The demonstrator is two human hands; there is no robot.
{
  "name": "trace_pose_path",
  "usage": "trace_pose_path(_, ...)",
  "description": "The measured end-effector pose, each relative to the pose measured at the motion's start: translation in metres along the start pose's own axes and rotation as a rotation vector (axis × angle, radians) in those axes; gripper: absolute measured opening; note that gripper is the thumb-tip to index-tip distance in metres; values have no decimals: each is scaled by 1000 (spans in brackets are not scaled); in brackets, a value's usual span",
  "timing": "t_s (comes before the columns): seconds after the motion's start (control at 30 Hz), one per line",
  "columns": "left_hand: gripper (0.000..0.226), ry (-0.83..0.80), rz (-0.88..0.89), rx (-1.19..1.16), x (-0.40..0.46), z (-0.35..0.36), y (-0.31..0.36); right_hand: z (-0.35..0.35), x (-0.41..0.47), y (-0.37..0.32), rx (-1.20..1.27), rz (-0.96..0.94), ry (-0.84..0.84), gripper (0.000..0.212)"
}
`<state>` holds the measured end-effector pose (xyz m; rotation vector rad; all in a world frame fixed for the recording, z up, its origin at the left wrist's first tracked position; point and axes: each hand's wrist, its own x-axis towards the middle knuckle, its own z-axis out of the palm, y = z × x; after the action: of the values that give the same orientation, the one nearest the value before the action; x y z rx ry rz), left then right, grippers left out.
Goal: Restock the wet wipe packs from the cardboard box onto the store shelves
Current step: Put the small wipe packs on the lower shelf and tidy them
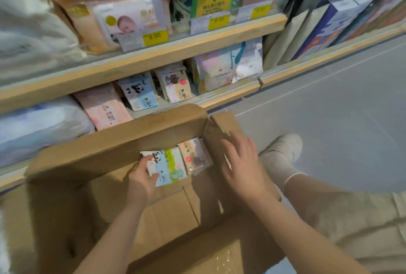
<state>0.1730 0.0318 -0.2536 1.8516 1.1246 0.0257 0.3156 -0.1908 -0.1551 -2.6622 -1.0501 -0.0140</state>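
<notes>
My left hand (142, 175) reaches into the open brown cardboard box (105, 153), fingers and thumb pinching the blue-and-white panda-print wet wipe pack (157, 165) at the far wall. Just beside it lie a green frog-print pack (175, 168) and a beige pack (194, 157). My right hand (243, 168) hovers with fingers spread, holding nothing.

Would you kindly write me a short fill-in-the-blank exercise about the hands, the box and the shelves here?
1. The left hand grips a wipe pack printed with a ____.
2. The right hand hovers with fingers spread, holding ____.
3. The remaining packs sit inside a ____ box.
4. The yellow price tag on the upper shelf reads ____.

Missing words: panda; nothing; cardboard; 9.90
</notes>
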Motion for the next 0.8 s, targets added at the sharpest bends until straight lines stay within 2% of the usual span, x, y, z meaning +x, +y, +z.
trace_pose_path(0.1,58,17,12,-5,-6,-25,-21,11,7,-33,85,-108,-74,43)
trace_pose_path(0.23,53,13,-39,62,-19,-49,-35,51,10,-64,274,66,-391,31)
trace_pose_path(0.37,50,-16,-91,56,-22,-57,-52,94,15,-79,347,219,-577,28)
trace_pose_path(0.43,50,-15,-75,69,-20,-59,-62,112,18,-84,361,309,-598,29)
trace_pose_path(0.57,53,7,-106,36,-17,-58,-79,141,34,-95,226,419,-663,32)
trace_pose_path(0.7,52,10,-152,0,-16,-54,-87,162,39,-108,228,500,-582,51)
trace_pose_path(0.8,54,4,-139,4,-14,-53,-91,165,40,-115,240,555,-596,67)
